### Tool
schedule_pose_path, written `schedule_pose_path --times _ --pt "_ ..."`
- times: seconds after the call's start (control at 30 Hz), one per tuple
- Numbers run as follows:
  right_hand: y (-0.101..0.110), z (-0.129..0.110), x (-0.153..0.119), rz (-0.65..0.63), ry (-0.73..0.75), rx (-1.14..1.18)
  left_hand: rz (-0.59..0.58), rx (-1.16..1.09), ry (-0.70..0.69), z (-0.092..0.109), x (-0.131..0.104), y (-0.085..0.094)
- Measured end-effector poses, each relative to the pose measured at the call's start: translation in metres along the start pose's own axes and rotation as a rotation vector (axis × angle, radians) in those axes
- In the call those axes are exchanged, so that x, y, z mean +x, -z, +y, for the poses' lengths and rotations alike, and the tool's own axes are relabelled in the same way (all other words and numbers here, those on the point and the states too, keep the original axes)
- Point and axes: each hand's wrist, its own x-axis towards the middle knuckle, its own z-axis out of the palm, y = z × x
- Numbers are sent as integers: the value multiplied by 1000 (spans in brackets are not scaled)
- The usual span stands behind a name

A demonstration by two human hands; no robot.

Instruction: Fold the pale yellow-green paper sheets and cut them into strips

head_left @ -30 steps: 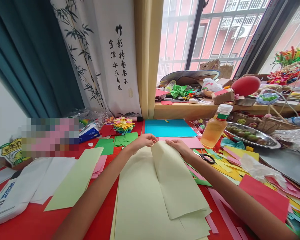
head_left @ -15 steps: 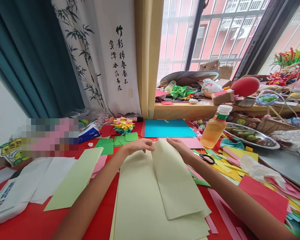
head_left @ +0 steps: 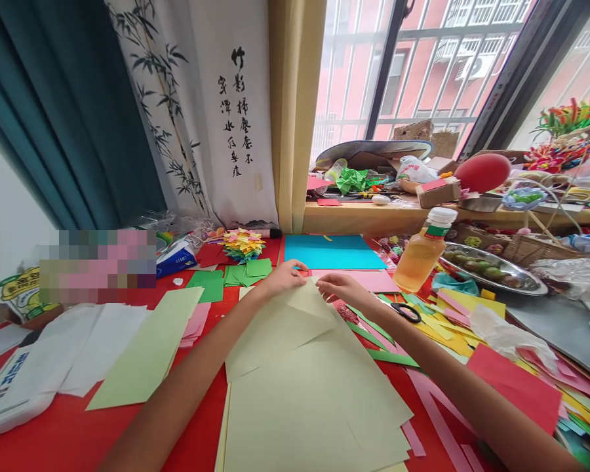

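Note:
A pale green sheet of paper (head_left: 295, 328) lies over a stack of like sheets (head_left: 314, 426) in front of me. Its far end narrows to a point, and creases cross it. My left hand (head_left: 286, 278) is closed at that point, with thumb and fingertips pinching the paper. Close beside it, my right hand (head_left: 341, 288) has its fingers bent around the right side of the same tip; the exact contact is partly hidden. Pink paper (head_left: 373, 282) and a blue sheet (head_left: 332, 252) lie just beyond the hands.
Black-handled scissors (head_left: 407, 313) lie by my right forearm, near a bottle of amber liquid (head_left: 420, 255) and a metal plate of green fruit (head_left: 491, 272). Paper scraps (head_left: 452, 328) cover the right side. Left are another pale green sheet (head_left: 147, 354), green squares (head_left: 246, 272) and a paper ball (head_left: 243, 246).
The flap that stood folded over to the right has been spread out, so the sheet's far end now forms a broad point. My right hand has shifted slightly left and down.

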Motion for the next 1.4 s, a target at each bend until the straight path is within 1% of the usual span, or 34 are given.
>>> schedule_pose_path --times 0.1,0.23,0.33,0.47,0.67,0.87,1.03,1.1,1.27,1.4 --pt "-10 1 -2 -34 20 -16 -8 55 -2 8 -2 -8" --pt "-14 3 -4 -82 21 -24 -17 77 18 12 -3 -13" --pt "-13 2 -4 -65 34 -28 -45 59 37 14 -4 -13" --pt "-12 1 -4 -30 47 -36 -51 59 68 15 -6 -11" --pt "-13 5 -4 -31 45 -45 -138 52 77 13 -8 -12" --pt "-14 9 -1 -15 83 -86 -150 43 102 13 -9 -12" --pt "-15 8 -2 -21 133 -161 -130 29 102 15 -8 -13" --pt "-17 8 -3 11 167 -192 -125 20 105 15 -8 -13" --pt "-22 8 -8 169 253 -308 -118 -9 149 15 -10 -13" --pt "-18 6 -6 233 270 -384 -104 -29 181 18 -11 -13"
